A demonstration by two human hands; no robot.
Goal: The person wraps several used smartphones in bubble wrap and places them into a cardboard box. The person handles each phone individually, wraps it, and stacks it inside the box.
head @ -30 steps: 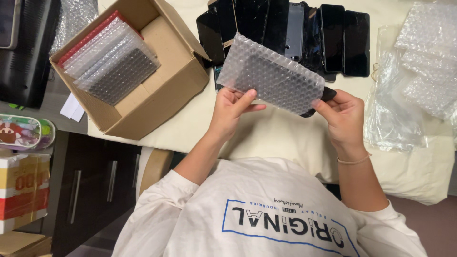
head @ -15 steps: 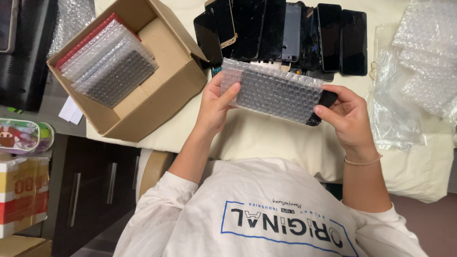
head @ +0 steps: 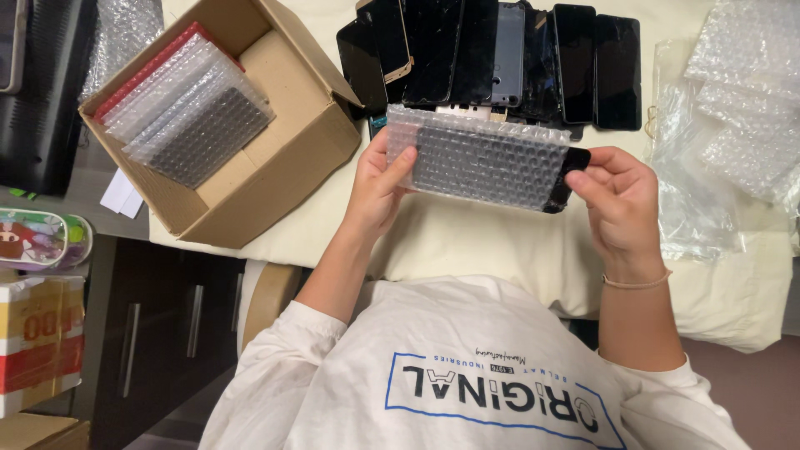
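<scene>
Phone [head: 565,177]: dark, mostly inside the bubble-wrap sleeve [head: 479,158], held mid-air at centre.
Left hand [head: 377,185]: fingers pinch sleeve's 9 o'clock end; grip steady.
Right hand [head: 618,198]: fingers grasp the phone's 3 o'clock end; push straight.

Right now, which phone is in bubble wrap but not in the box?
The phone held between left hand and right hand, its dark end poking out of the bubble-wrap sleeve.

Both hands are raised side by side, left hand [head: 377,185] and right hand [head: 618,202] with fingers curled in a pinch, forearms bare.
</scene>
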